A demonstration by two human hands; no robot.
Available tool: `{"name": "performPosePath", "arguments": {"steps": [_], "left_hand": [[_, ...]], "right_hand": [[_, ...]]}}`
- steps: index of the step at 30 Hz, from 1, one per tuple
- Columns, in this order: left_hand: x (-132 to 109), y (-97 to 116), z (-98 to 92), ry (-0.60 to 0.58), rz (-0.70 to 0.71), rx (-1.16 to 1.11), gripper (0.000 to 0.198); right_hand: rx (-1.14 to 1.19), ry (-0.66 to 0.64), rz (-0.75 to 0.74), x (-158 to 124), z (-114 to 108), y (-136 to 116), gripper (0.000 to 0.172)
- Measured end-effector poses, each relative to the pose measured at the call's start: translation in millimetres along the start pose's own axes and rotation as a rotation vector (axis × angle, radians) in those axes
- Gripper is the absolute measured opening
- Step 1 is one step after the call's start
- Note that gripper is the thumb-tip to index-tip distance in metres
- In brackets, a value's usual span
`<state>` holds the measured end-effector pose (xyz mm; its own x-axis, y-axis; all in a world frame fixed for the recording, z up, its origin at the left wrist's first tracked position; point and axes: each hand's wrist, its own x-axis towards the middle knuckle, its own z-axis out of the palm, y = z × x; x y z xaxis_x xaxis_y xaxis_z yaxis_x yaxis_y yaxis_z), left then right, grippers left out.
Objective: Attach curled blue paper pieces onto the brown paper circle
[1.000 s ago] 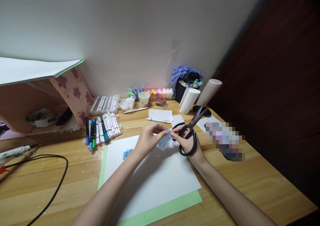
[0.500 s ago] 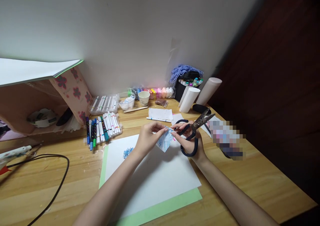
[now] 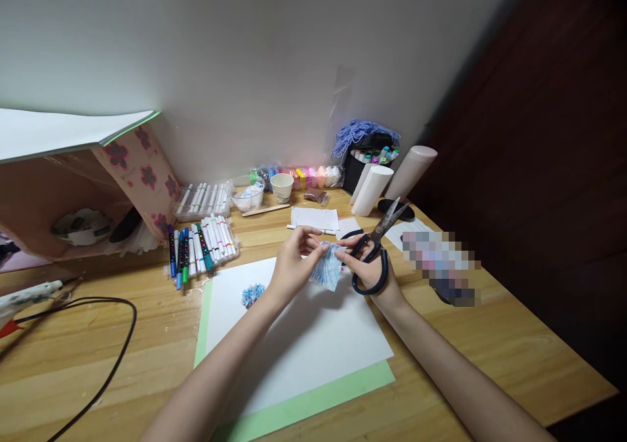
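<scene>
Between my hands is a small piece of paper (image 3: 326, 272) with blue and white streaks, held above a large white sheet. My left hand (image 3: 294, 269) pinches its left side between thumb and fingers. At its upper right edge, the thumb and fingertips of my right hand (image 3: 368, 271) also grip the paper. That same hand carries black-handled scissors (image 3: 386, 225), hooked on the fingers, with the blades slightly parted and pointing up and away. A crinkled blue-and-white cluster (image 3: 252, 294) lies on the white sheet (image 3: 304, 350), partly behind my left forearm.
Green paper (image 3: 323, 399) shows under the white sheet. Several markers (image 3: 198, 249) lie at the left, near a glue gun (image 3: 29, 298) and its cable. A paper cup (image 3: 282, 188), a bowl (image 3: 248, 198) and a wooden stick (image 3: 266, 211) stand towards the wall. White rolls (image 3: 373, 190) are at right.
The paper has turned in my fingers, its lower corner shifting right and up. The scissors' blades have swung more upright and to the left. Both hands keep their hold.
</scene>
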<state>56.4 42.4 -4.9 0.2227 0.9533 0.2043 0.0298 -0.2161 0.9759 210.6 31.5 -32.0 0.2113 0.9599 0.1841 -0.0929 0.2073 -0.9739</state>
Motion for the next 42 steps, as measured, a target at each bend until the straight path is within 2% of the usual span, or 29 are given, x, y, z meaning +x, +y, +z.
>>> {"name": "performPosePath", "arguments": {"steps": [3,5,8,13,15,17,21,23,26,28,33,36,42], "left_hand": [[0.6,-0.9,0.3,0.003,-0.043,0.035,0.024],[0.5,-2.2,0.4,-0.043,-0.063,0.128,0.024],[-1.1,-4.4,1.6,-0.113,-0.048,0.317,0.038],[-3.2,-5.7,3.7,-0.067,0.011,0.469,0.04],[-2.5,-5.6,1.9,-0.002,0.017,0.499,0.04],[-0.8,-5.1,-2.6,0.1,0.011,0.52,0.042],[4.0,-2.2,-17.1,0.317,-0.004,0.541,0.042],[6.2,0.1,-24.3,0.421,-0.023,0.566,0.042],[8.1,3.4,-31.3,0.535,-0.055,0.62,0.043],[8.1,5.1,-32.7,0.565,-0.064,0.646,0.043],[4.8,7.2,-28.0,0.558,-0.057,0.663,0.042],[2.3,7.9,-23.0,0.521,-0.062,0.658,0.041],[-0.1,7.3,-17.2,0.487,-0.061,0.632,0.041]], "right_hand": [[-0.012,-0.001,0.04,0.6,-1.0,1.6,0.044],[-0.005,-0.003,0.047,0.8,-1.5,2.1,0.043],[0.013,-0.01,0.051,0.8,-1.5,2.4,0.042],[0.028,0.016,0.092,-0.3,0.5,0.5,0.043],[0.067,0.006,0.161,-1.9,2.9,-3.1,0.041],[0.154,-0.06,0.309,-5.8,7.3,-8.3,0.041],[0.211,-0.338,0.704,-24.9,20.9,-14.8,0.05],[0.199,-0.452,0.762,-39.6,27.2,-13.8,0.056],[0.198,-0.632,0.743,-61.0,33.1,-10.8,0.064],[0.178,-0.689,0.724,-70.7,35.4,-10.7,0.067],[0.075,-0.658,0.727,-74.8,41.2,-16.9,0.072],[0.037,-0.65,0.679,-71.9,43.2,-18.1,0.071],[0.051,-0.611,0.6,-71.7,40.8,-5.3,0.069]]}}
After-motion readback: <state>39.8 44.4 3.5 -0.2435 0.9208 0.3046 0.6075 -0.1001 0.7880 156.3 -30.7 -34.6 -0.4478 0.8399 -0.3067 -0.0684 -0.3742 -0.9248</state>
